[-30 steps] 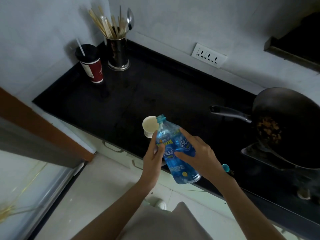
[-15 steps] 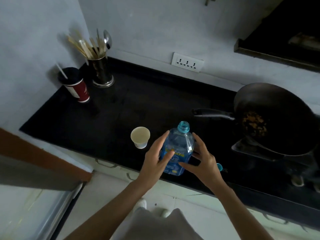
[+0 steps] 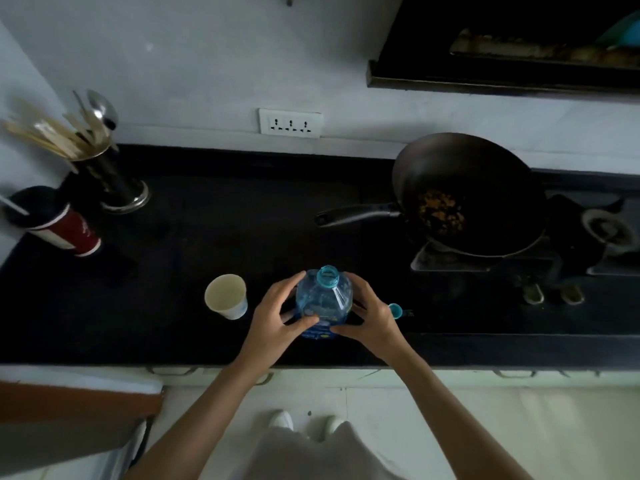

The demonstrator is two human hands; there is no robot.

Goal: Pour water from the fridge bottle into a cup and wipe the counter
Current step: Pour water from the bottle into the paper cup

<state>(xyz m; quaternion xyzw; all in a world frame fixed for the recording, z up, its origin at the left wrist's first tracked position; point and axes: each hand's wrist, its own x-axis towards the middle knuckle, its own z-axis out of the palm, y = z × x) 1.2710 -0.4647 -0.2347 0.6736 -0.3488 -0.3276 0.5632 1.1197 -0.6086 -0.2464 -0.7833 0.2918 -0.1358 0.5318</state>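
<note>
Bottle (image 3: 323,303) now set upright on worktop (image 3: 173,323), no longer tilted; clasped between fingers of left hand (image 3: 277,323) and right hand (image 3: 372,320), right of cup (image 3: 227,296).

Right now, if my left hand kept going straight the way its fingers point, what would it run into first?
The left hand already has its fingers on the blue water bottle, pointing right across it. So the bottle comes first, then likely the right hand gripping its far side. The paper cup sits off that line, to the left.
</note>
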